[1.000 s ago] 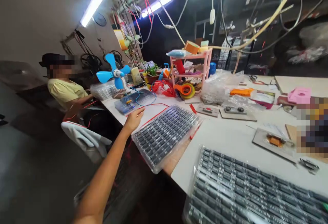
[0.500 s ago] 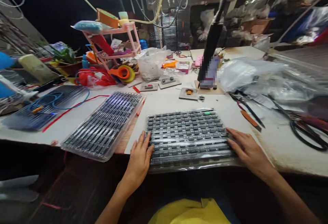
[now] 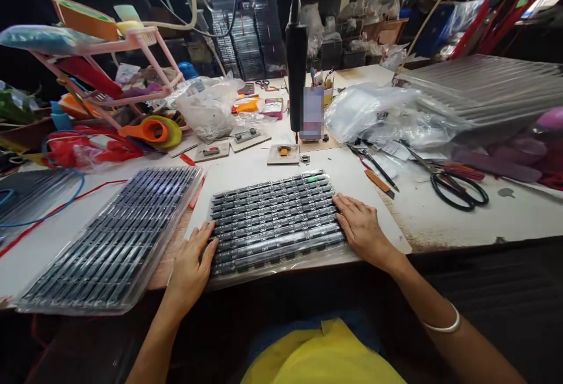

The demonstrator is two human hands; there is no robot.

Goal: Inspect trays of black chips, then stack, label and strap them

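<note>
A clear plastic tray (image 3: pixel 281 220) with rows of dark strip-like parts lies on the table in front of me. A small green mark shows near its far right corner. My left hand (image 3: pixel 191 261) holds the tray's left edge, fingers pointing away from me and thumb against the side. My right hand (image 3: pixel 363 228) grips the right edge, its fingers over the rim. A second clear tray (image 3: pixel 118 237), filled with similar dark strips, lies at an angle on the left, apart from my hands.
Scissors (image 3: pixel 457 187) and an orange-handled tool (image 3: pixel 378 183) lie to the right. Clear plastic bags (image 3: pixel 378 114) are heaped behind them. Small square plates, one a beige plate (image 3: pixel 284 154), sit beyond the tray. A black upright tool (image 3: pixel 297 73) stands further back, with a pink rack (image 3: pixel 132 67) at left.
The view has swung to the right, so things appear further left. Both hands stay at the tray's sides. The tray looks slightly turned, its right side further from me.
</note>
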